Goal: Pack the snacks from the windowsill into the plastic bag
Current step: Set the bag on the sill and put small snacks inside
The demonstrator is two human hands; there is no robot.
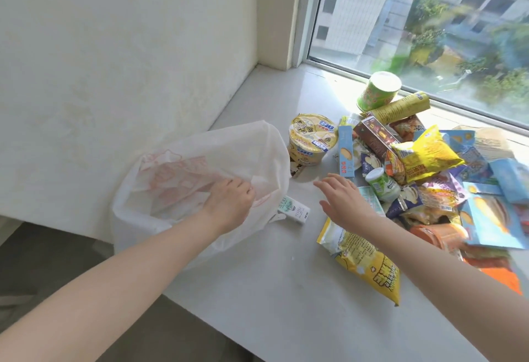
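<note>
A translucent white plastic bag (183, 172) with pink print lies open on the left part of the grey windowsill (257, 290). My left hand (229, 204) pinches the bag's rim. My right hand (343, 198) hovers flat with fingers spread, empty, between the bag and a heap of snacks (429, 167). A yellow noodle cup (310, 139) stands right behind the bag's mouth. A small white carton (294, 211) lies by the bag's edge. A yellow chip packet (363, 261) lies under my right forearm.
A green cup (378, 89) and a yellow tube (400, 108) lie near the window glass. Blue boxes (492, 218) and orange packets (498, 273) fill the right side. A white wall closes the left; the sill's front edge drops to the floor.
</note>
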